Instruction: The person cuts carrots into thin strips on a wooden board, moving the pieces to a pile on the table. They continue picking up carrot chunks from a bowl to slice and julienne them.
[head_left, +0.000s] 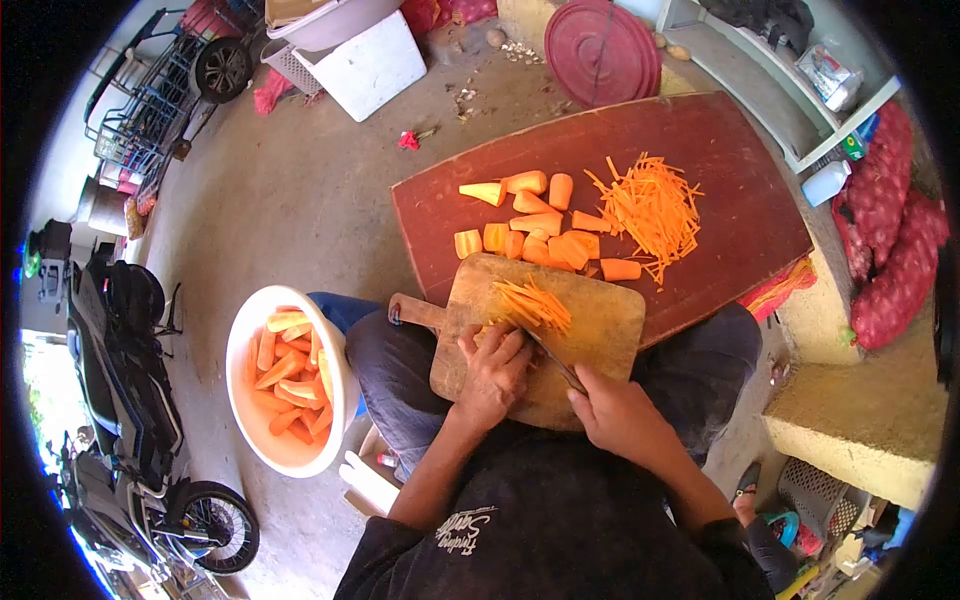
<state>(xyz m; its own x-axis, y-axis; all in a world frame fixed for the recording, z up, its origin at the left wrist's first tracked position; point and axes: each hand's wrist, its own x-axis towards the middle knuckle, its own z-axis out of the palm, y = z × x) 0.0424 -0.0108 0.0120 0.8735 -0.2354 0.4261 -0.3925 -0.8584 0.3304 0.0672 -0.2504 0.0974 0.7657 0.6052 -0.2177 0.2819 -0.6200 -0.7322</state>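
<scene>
A wooden cutting board with a handle lies across my lap. My right hand is closed around the handle of a knife, whose blade reaches up-left to my left hand's fingertips. With curled fingers, my left hand presses on a carrot piece against the board; the piece is mostly hidden under it. Thin carrot strips lie on the board just beyond the blade. Past the board, peeled carrot chunks and a heap of carrot strips rest on a dark red tabletop.
On my left stands a white tub of peeled carrots. A motorcycle is parked farther left. Red net sacks sit at the right by a concrete step. A round red lid leans behind the table.
</scene>
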